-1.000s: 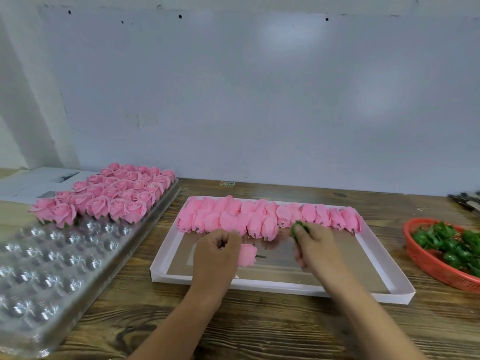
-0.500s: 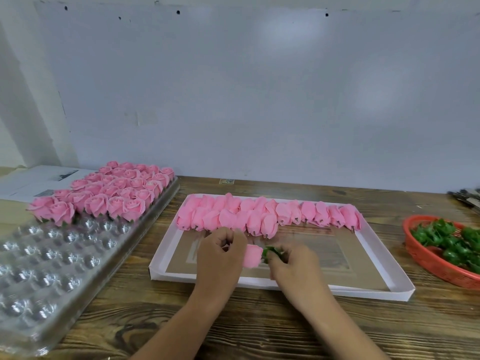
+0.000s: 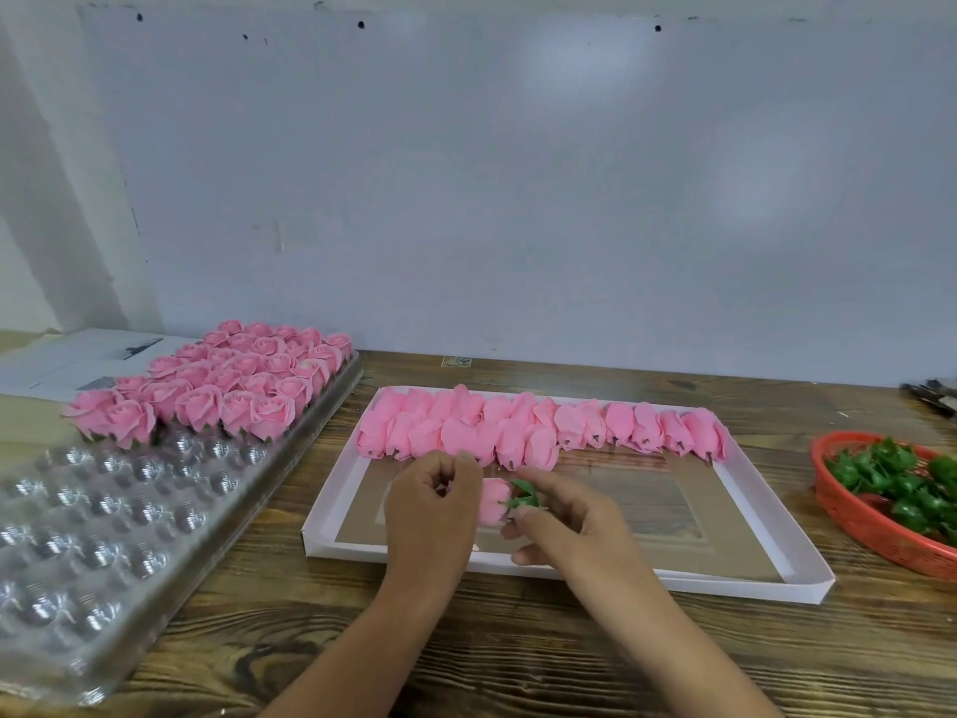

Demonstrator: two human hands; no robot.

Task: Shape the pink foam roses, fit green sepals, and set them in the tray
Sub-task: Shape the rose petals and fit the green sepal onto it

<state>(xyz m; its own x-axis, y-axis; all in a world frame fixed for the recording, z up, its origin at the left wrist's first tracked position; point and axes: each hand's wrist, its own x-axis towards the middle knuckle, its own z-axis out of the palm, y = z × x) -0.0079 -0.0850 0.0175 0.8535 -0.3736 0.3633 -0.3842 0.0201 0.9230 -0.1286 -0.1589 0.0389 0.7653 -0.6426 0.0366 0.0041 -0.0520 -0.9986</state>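
Rose (image 3: 494,501), half hidden, gripped by left hand (image 3: 432,515); right hand (image 3: 575,526) seemingly pinches sepal (image 3: 523,497).

A small craft workshop; wooden bench (image 3: 518,660), blister tray (image 3: 77,551) filling with foam roses (image 3: 222,386), basket of sepals (image 3: 896,489).

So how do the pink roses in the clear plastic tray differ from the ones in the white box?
The roses in the clear tray stand upright with petals opened; the roses in the white box lie on their sides as closed buds. The tray's roses fill separate cups; the box's overlap in loose rows. Both are the same pink.
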